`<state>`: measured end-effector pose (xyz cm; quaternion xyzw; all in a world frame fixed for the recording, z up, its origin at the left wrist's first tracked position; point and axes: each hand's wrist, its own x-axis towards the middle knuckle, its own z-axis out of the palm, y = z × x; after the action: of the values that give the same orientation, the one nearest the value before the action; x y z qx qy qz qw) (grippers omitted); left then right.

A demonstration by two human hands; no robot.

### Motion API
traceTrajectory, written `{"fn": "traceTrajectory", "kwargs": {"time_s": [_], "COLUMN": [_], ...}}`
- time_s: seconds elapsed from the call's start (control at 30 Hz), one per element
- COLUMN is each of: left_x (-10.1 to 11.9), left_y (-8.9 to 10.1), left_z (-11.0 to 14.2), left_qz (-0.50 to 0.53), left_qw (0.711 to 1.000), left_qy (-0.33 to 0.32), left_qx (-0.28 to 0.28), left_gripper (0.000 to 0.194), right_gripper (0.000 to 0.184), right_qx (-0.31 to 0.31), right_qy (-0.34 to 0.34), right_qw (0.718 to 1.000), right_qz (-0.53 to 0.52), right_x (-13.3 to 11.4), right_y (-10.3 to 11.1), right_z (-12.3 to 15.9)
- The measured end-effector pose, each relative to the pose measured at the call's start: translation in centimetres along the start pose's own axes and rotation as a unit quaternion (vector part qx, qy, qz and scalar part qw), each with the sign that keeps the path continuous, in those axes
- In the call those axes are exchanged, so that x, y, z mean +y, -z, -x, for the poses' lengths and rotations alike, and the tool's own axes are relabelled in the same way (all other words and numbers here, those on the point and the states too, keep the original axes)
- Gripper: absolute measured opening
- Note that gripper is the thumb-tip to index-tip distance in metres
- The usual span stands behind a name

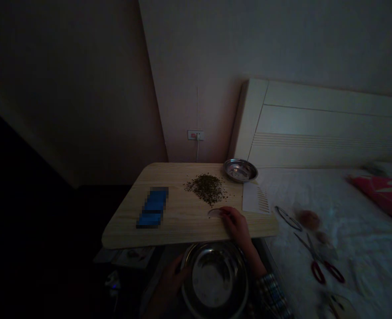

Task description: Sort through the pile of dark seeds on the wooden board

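Observation:
My left hand (171,280) grips the left rim of a large metal bowl (212,285) below the table's front edge. Over the tabletop, my right hand (234,223) pinches a thin, pale, curved piece (215,213); the dim light hides its exact kind. Just beyond it lies a loose heap of small dark greenish grains (208,188), with stray ones scattered around. The bowl's inside looks shiny, and I cannot make out any contents.
The light wood table (179,228) carries a blurred blue object (153,207) at left, a smaller metal bowl (237,176) at back right, and a white sheet (251,199) with thin sticks. Red-handled scissors (318,266) and a dark-framed oval item (289,219) lie on the bed at right.

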<state>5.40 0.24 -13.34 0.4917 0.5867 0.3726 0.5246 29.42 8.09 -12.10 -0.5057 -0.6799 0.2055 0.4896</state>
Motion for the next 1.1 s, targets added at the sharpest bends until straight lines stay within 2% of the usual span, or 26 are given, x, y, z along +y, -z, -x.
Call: {"fn": "traceTrajectory", "kwargs": {"time_s": [0.13,0.37,0.53,0.73,0.83,1.1], "left_x": [0.1,0.2,0.0,-0.2,-0.3,0.9], "left_y": [0.0,0.1,0.2,0.2,0.1,0.0], "left_z": [0.1,0.1,-0.1,-0.1,-0.1,0.3], "left_qz": [-0.003,-0.006,-0.033,-0.021,0.005,0.003], "left_qw": [1.0,1.0,0.999,1.0,1.0,1.0], "left_qy": [0.003,-0.013,0.008,0.005,-0.013,0.008], "left_qx": [0.006,-0.022,-0.004,0.014,-0.005,0.008], "left_gripper": [0.039,0.039,0.041,0.037,0.038,0.036], "right_gripper": [0.025,0.025,0.024,0.023,0.023,0.023], "right_qx": [0.001,0.006,-0.009,-0.006,-0.011,-0.032], "right_qy": [-0.002,-0.016,-0.015,-0.008,-0.004,-0.002], "right_qw": [1.0,1.0,1.0,1.0,1.0,0.999], "right_qz": [-0.002,-0.004,-0.006,-0.01,-0.009,-0.025], "right_x": [-0.2,0.2,0.2,0.0,0.0,-0.2], "right_y": [0.0,-0.2,-0.1,0.0,0.0,0.2], "right_z": [0.0,-0.1,-0.1,-0.1,-0.1,-0.1]}}
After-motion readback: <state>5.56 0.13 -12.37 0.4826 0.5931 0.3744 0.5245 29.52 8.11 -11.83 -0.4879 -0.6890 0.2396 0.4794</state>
